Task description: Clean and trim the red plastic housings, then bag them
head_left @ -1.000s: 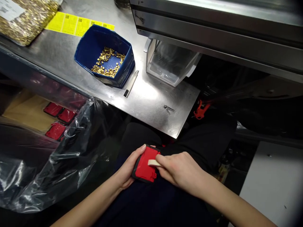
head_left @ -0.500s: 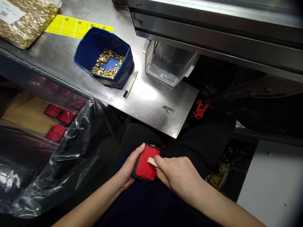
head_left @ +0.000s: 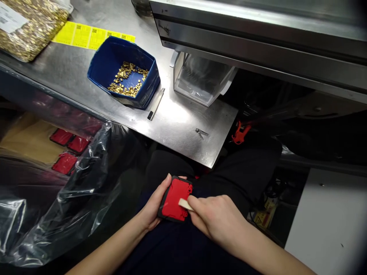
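Note:
Above my lap, my left hand (head_left: 156, 201) grips a flat red and black plastic part (head_left: 175, 196) along its left edge, the red face turned up. My right hand (head_left: 214, 213) is closed on a pale, flat-ended strip (head_left: 185, 204), whose blunt tip lies over the red face near its right side. The rest of the strip is hidden in the fingers, so its kind is unclear. Small raised details line the part's right edge, close to my right fingers.
On the metal table (head_left: 183, 145) stand a blue bin (head_left: 150, 86) of small brass pieces, a marker-like stick (head_left: 156, 104), nail clippers (head_left: 201, 133) and a clear bin (head_left: 197, 82). Similar red parts (head_left: 64, 163) lie in a plastic-lined box at left. Orange-handled cutters (head_left: 240, 133) hang beyond the table corner.
The strip's tip has moved down the red face, toward its lower right corner, with my right hand. My left hand still holds the part; the whole view has shifted slightly.

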Available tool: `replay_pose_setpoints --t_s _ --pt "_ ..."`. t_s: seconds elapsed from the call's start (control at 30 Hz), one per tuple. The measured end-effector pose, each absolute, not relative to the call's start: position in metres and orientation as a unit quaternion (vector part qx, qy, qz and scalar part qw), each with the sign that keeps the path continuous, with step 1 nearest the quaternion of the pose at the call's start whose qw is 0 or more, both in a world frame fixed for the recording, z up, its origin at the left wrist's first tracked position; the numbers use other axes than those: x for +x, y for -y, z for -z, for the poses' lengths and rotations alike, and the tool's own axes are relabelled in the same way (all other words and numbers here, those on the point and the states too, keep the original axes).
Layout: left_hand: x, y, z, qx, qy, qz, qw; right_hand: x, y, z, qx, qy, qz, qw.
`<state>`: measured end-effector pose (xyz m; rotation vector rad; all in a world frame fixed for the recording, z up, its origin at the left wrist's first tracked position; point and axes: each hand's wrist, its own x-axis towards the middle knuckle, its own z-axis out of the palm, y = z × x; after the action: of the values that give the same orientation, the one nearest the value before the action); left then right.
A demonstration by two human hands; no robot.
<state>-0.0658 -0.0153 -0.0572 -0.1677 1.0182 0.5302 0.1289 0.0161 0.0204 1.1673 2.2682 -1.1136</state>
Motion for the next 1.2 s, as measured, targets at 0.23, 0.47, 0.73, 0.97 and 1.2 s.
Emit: replay_pose_setpoints --t_s 0.23,0.47,0.73,0.97,1.2 --pt "-0.066 0.016 0.060 -0.086 -0.473 -0.264 0.836 0.136 -0.013 -0.015 0.423 -0.793 0.400 0.181" --pt "-0.066 0.016 0.061 -0.084 -0.474 -0.267 0.835 0.131 -0.017 -0.016 0.429 -0.799 0.380 0.184" --pt "-0.066 0.016 0.062 -0.089 -0.464 -0.271 0.839 0.132 -0.022 -0.015 0.414 -0.814 0.375 0.162" --pt "-0.065 0.015 0.061 -0.103 -0.451 -0.274 0.843 0.132 -0.020 -0.010 0.406 -0.815 0.383 0.155" --pt "-0.062 0.018 0.059 -0.093 -0.466 -0.281 0.833 0.126 -0.015 -0.007 0.410 -0.816 0.376 0.157"
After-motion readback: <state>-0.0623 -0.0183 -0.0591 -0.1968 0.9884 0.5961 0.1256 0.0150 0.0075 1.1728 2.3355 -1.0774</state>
